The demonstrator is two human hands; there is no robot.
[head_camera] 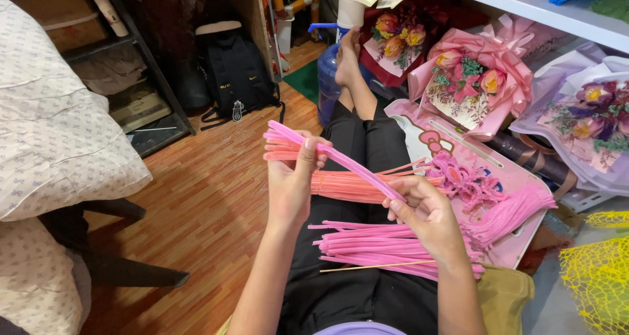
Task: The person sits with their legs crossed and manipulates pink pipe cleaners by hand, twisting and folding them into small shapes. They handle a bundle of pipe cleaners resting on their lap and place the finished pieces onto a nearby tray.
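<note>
Head view: 1 bundle of pink pipe cleaners [341, 159] is gripped above the lap board [488, 161], left hand [293, 177] closed on its upper end, right hand [424, 212] pinching its lower end. Loose pink pipe cleaners [373, 243] lie just beside the board, under the right hand.

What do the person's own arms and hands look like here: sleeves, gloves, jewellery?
Both arms are bare up to the bottom edge of the picture, with no sleeves showing. The left hand and right hand wear no gloves. No rings, bracelets or watch are visible. Nail details are too small to tell.
</note>
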